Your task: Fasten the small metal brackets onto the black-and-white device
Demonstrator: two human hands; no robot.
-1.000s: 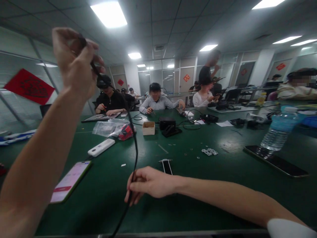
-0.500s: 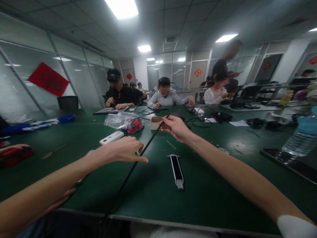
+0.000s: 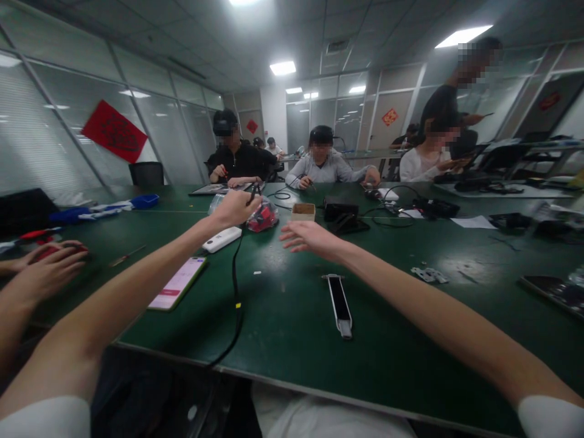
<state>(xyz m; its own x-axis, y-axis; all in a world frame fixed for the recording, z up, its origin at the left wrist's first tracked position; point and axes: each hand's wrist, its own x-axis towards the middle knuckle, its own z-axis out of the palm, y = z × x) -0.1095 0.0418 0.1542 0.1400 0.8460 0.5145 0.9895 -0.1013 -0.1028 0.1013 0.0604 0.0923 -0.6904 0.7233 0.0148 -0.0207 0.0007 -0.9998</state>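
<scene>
My left hand is closed on a black cable, raised above the far part of the table beside a clear plastic bag with something red in it. From the hand the cable hangs down, with a yellow mark on it, and runs over the table's near edge. My right hand is empty, its fingers stretched out, just in front of a small open cardboard box. Nearer me lies a slim white-framed device with a black face, touched by neither hand.
A phone with a lit pink screen and a white power bank lie around my left forearm. At the left, a co-worker's hands hold something red. A black stand is behind my right hand; small metal parts lie to the right.
My right hand has let go of the cable, its fingers now spread. My left hand has closed on the cable and moved farther away over the table. The view has shifted a little left.
</scene>
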